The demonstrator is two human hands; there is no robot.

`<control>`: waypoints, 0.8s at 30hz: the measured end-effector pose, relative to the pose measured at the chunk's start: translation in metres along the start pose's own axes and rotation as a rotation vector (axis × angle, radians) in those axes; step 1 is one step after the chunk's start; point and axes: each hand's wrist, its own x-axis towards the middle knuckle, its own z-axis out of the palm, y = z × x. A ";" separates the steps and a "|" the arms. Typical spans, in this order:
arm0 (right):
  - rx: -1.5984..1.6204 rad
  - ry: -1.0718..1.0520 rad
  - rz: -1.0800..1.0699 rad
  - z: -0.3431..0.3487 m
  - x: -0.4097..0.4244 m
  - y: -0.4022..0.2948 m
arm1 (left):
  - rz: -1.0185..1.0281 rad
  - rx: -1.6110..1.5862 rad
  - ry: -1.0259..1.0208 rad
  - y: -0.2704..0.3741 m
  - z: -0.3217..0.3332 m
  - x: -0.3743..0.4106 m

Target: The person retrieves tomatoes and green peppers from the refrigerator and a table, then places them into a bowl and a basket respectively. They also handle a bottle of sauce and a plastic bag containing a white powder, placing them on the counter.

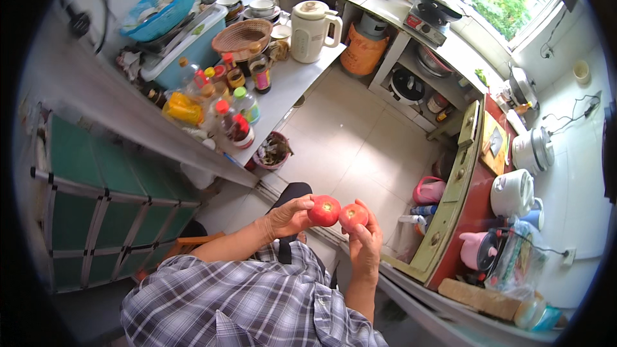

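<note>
My left hand (290, 216) holds a red tomato (324, 210) by its side, stem end up. In my right hand (365, 236) is a second, slightly smaller tomato (353, 217), its stem scar also facing up. The two tomatoes are side by side in front of my body, very close together; whether they touch is hard to tell. Below them lie the kitchen doorway's sill and the tiled floor.
At the left, a table (284, 101) bears sauce bottles, baskets, bowls and a cream jug (313, 33). A red-topped cabinet (465, 212) on the right carries a cutting board (495, 147) with a cleaver (495, 140) and cookers. An orange gas cylinder (361, 50) stands beneath the far counter.
</note>
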 end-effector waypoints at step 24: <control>-0.347 -0.090 -0.022 0.009 0.617 -0.187 | 0.263 -0.132 0.087 0.376 0.025 0.501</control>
